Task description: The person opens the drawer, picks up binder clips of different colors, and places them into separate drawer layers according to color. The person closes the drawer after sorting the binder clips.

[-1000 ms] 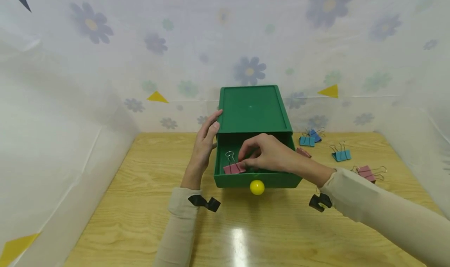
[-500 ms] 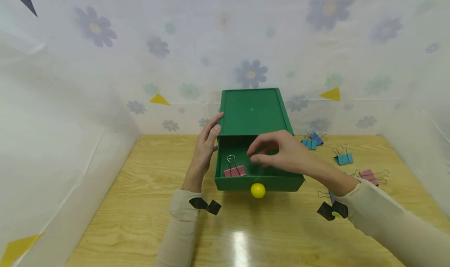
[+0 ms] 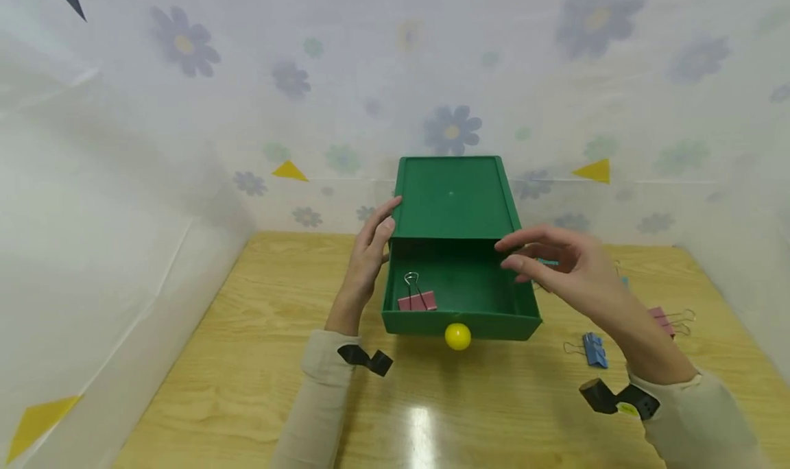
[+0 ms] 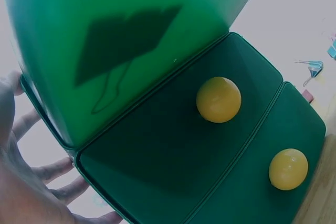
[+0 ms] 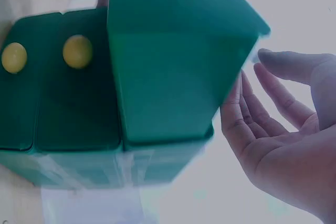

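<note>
A green drawer box [image 3: 457, 196] stands on the table with its top drawer [image 3: 472, 284] pulled out. Inside that drawer, at the front left, lies a pink binder clip [image 3: 417, 301]; its dark outline shows through the drawer wall in the left wrist view. My left hand [image 3: 363, 270] rests its fingers against the box's left side. Over the drawer's right edge hovers my right hand [image 3: 577, 270], fingers loosely bent and apart, holding nothing. The right wrist view has the same hand [image 5: 283, 124] beside the drawer. A yellow knob [image 3: 458, 337] sits on the drawer front.
Right of the box lie several binder clips: a blue one [image 3: 595, 350], a pink one [image 3: 663, 321] and teal ones partly hidden by my right hand. Two lower drawers with yellow knobs [image 4: 219, 99] are pushed in. A flowered sheet [image 3: 345, 112] hangs behind.
My right hand has let go of the pink binder clip, leaving it in the drawer, and has moved right to the drawer's edge. My left hand stays on the box.
</note>
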A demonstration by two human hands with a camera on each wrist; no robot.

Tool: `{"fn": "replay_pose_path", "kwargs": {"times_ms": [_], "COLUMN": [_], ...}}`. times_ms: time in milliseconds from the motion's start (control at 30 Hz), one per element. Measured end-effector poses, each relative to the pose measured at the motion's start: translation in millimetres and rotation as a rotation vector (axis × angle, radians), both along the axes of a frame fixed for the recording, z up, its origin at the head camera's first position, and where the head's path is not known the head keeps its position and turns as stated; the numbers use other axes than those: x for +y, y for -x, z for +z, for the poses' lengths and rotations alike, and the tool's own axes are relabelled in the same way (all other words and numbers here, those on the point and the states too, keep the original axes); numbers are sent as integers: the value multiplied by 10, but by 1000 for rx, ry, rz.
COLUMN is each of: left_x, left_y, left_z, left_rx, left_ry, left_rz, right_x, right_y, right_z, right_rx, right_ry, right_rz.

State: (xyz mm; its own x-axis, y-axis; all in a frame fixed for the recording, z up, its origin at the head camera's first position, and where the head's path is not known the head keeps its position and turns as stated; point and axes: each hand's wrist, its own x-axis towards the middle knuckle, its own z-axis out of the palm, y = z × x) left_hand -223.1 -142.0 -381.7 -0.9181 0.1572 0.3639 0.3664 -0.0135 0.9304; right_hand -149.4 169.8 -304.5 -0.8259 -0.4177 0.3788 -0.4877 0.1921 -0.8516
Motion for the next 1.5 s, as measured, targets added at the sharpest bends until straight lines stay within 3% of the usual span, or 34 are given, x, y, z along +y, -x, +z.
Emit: {"fn": "replay_pose_path", "kwargs": {"times_ms": [267, 433, 667, 833, 1100, 1500], "left_x": [5, -2, -11, 6, 15, 0], "left_y": [-13, -15, -24, -8, -9, -6], "left_z": [7, 19, 35, 36, 18, 4], "left_rx": [-11, -14, -28, -18, -8, -17], "left_ry": [-28, -23, -3, 3, 4, -16], "left_rz": [-8, -3, 20, 1, 1, -2], "right_x": [312, 445, 551, 606, 650, 752], "right_y": [-68, -77, -67, -49, 85, 322], "right_z": [-151, -256, -340, -419, -642, -983], "right_rx": [-43, -37, -33, -34, -23, -36], "right_ry": [127, 219, 221, 285, 186, 190], "right_rz": [-132, -135, -206, -231, -341, -404]}}
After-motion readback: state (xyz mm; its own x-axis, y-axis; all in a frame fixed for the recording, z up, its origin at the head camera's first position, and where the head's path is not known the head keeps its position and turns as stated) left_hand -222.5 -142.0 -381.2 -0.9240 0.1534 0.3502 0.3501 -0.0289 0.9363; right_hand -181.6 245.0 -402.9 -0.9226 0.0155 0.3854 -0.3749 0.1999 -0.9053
